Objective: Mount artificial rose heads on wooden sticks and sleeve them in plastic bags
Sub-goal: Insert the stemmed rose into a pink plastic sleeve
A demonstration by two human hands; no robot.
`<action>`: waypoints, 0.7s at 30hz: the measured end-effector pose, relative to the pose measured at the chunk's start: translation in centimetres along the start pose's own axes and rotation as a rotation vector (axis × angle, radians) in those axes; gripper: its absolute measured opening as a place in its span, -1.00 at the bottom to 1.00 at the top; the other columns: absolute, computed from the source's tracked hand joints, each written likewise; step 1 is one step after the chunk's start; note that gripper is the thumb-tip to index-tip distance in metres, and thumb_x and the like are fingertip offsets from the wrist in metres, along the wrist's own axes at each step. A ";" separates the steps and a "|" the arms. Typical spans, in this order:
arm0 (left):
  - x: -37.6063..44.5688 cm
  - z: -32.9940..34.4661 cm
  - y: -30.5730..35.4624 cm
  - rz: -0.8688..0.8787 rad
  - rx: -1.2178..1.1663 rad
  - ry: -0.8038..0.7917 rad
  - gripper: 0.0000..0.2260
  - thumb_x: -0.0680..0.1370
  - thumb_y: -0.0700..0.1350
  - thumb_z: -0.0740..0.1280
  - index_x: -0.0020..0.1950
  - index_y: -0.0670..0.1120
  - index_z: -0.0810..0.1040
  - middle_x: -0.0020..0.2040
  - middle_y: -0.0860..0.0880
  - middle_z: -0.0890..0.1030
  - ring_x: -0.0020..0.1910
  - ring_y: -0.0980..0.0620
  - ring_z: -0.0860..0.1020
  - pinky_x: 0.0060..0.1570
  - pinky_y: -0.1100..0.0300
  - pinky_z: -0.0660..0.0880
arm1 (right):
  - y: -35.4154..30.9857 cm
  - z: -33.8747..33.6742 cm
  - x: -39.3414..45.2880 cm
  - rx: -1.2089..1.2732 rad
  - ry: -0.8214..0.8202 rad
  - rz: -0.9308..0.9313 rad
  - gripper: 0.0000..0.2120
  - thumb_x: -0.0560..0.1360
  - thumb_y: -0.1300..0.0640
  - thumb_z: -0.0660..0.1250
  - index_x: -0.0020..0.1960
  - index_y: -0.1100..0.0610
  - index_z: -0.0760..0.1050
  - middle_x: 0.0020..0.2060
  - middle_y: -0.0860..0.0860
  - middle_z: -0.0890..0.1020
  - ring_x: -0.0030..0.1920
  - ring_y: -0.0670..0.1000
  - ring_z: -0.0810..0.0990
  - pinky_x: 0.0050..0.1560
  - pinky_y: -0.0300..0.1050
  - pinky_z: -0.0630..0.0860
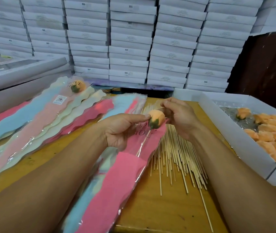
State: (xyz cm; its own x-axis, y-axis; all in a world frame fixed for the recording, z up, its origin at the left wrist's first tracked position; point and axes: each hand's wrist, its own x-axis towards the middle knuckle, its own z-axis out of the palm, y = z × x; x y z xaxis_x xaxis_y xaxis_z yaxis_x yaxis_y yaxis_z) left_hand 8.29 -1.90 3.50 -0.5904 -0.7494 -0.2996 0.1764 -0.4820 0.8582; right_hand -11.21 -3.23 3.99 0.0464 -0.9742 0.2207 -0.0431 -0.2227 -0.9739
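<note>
Both forearms enter from the bottom edge, nearest the lens, and meet over the wooden table [159, 214]. Behind it, stacked white flat boxes [130, 39] fill the rear wall, several printed "SGS". On the left, a grey lidded box [21, 76] sits at the table's far edge. On the right, an open white tray [231, 132] holds a heap of loose orange rose heads [271, 138] on clear film. Left of centre, overlapping plastic bags [38, 121] with blue, pink and pale wavy inserts lie fanned across the table; one finished sleeved rose [78, 87] rests at their far end. A pink-backed bag [120, 174], lettering partly visible, lies nearest, running from the bottom edge up to the hands. Beside it, a bundle of bare wooden sticks [176, 155] is spread on the table, some sticks straying toward the near edge. Left hand [120, 128]: fingers curled, thumb and forefinger pinching the mouth of the pink-backed bag beside the flower. Right hand [179, 115]: fingers curled, pinching the clear film at the opposite side of the mouth. Between them sits the orange rose head [156, 117], green calyx downward, mounted on a stick [143, 143] whose shaft lies along the pink insert; whether the head is fully inside the film cannot be determined.
</note>
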 end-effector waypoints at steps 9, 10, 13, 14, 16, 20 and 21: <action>-0.2 -0.9 -0.2 -0.013 0.260 -0.072 -0.64 0.33 -0.27 0.55 0.09 -0.27 0.63 -0.09 -0.20 0.69 -0.23 -0.04 0.70 -0.16 0.10 0.66 | 0.7 -0.6 1.0 -0.036 0.243 -0.077 -0.82 0.67 0.12 0.22 -0.08 0.05 0.54 -0.27 -0.10 0.72 -0.26 -0.17 0.66 -0.40 -0.29 0.50; -0.2 -1.1 -0.2 -0.016 0.264 -0.086 -0.69 0.36 -0.32 0.52 0.08 -0.29 0.63 -0.11 -0.20 0.70 -0.24 -0.03 0.70 -0.19 0.11 0.67 | 0.9 -0.7 1.0 -0.034 0.266 -0.074 -0.82 0.67 0.11 0.23 -0.08 0.05 0.55 -0.25 -0.09 0.73 -0.24 -0.17 0.67 -0.37 -0.28 0.50; 0.0 -1.1 -0.2 0.002 0.276 -0.094 -0.76 0.39 -0.40 0.45 0.05 -0.31 0.65 -0.13 -0.22 0.71 -0.24 -0.04 0.72 -0.26 0.12 0.67 | 1.4 -0.9 1.3 -0.017 0.287 -0.050 -0.81 0.66 0.10 0.25 -0.07 0.06 0.59 -0.17 -0.05 0.74 -0.19 -0.13 0.67 -0.38 -0.28 0.51; 0.0 -1.0 -0.1 0.020 0.276 -0.082 -0.77 0.39 -0.41 0.45 0.03 -0.30 0.67 -0.14 -0.21 0.71 -0.24 -0.04 0.72 -0.27 0.15 0.66 | 1.5 -0.9 1.3 0.000 0.288 -0.037 -0.81 0.66 0.09 0.25 -0.06 0.06 0.60 -0.16 -0.04 0.73 -0.18 -0.12 0.67 -0.38 -0.28 0.52; 0.0 -0.9 0.1 0.040 0.252 -0.058 -0.81 0.38 -0.41 0.44 -0.03 -0.27 0.69 -0.16 -0.21 0.71 -0.25 -0.06 0.71 -0.25 0.14 0.65 | 1.6 -0.8 1.4 0.049 0.306 0.017 -0.82 0.67 0.05 0.23 0.03 0.06 0.59 -0.09 0.00 0.69 -0.12 -0.06 0.65 -0.29 -0.20 0.56; -0.2 -1.2 0.8 0.129 0.176 0.112 -0.76 0.37 -0.37 0.43 0.03 -0.27 0.62 -0.14 -0.21 0.69 -0.27 -0.07 0.69 -0.20 0.07 0.67 | 1.5 -0.7 0.9 0.017 0.276 0.210 -0.67 0.70 -0.06 0.13 0.18 0.17 0.50 0.01 0.10 0.65 -0.06 0.06 0.64 -0.21 -0.07 0.60; -0.3 -1.3 0.9 0.170 0.162 0.152 -0.74 0.36 -0.35 0.43 0.04 -0.28 0.61 -0.15 -0.20 0.69 -0.28 -0.05 0.69 -0.22 0.09 0.67 | 1.3 -0.6 0.6 0.003 0.209 0.262 -0.63 0.70 -0.05 0.13 0.12 0.25 0.52 -0.05 0.14 0.68 -0.15 0.06 0.67 -0.29 -0.09 0.60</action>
State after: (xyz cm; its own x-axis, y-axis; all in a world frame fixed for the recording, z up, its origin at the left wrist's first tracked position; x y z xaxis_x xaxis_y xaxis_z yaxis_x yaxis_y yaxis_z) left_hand 9.66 -2.70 3.84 -0.4360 -0.8787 -0.1943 0.1275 -0.2740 0.9532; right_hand -11.86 -4.12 2.89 -0.1719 -0.9846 -0.0315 -0.0234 0.0361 -0.9991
